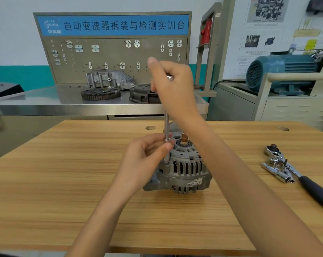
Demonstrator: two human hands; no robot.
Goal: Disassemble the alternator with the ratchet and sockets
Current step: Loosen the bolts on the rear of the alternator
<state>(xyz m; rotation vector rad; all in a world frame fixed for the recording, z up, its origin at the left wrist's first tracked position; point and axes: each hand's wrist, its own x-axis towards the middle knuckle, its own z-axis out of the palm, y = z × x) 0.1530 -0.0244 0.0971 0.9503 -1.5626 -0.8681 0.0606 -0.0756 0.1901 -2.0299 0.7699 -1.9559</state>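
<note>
A: Where is the alternator point(183, 169)?
B: Centre of the wooden table point(64, 173), shaft up. The right hand point(173, 86) grips the top of a long extension bar point(166, 125); the left hand point(147, 154) pinches its lower end.
A: The ratchet point(294, 169)?
B: Lying at right, beside loose sockets point(276, 171).

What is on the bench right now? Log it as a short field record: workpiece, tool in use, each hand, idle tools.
workpiece: alternator standing on the wooden table
tool in use: extension bar, upright, tip at the housing's top edge
right hand: grips the bar's top end
left hand: pinches the bar low down
idle tools: ratchet and sockets lying on the table to the right
</note>
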